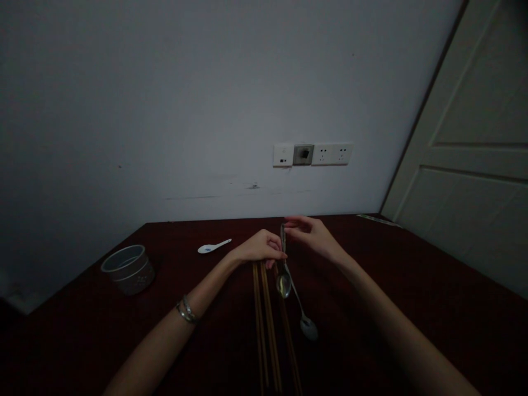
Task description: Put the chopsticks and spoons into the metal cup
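Observation:
My left hand (260, 250) is closed around the far ends of several wooden chopsticks (267, 330), which run back toward me over the dark red table (412, 286). The same hand also grips two metal spoons; the shorter spoon (283, 285) hangs bowl down and the longer spoon (307, 325) reaches further toward me. My right hand (311, 234) pinches the tops of the spoon handles just beside the left hand. A metal bracelet (187, 311) sits on my left wrist.
A white ceramic spoon (213, 247) lies on the table at the back left. A round grey pot (128, 268) stands near the left edge. Wall sockets (312, 154) are on the white wall; a door (474, 154) is at the right.

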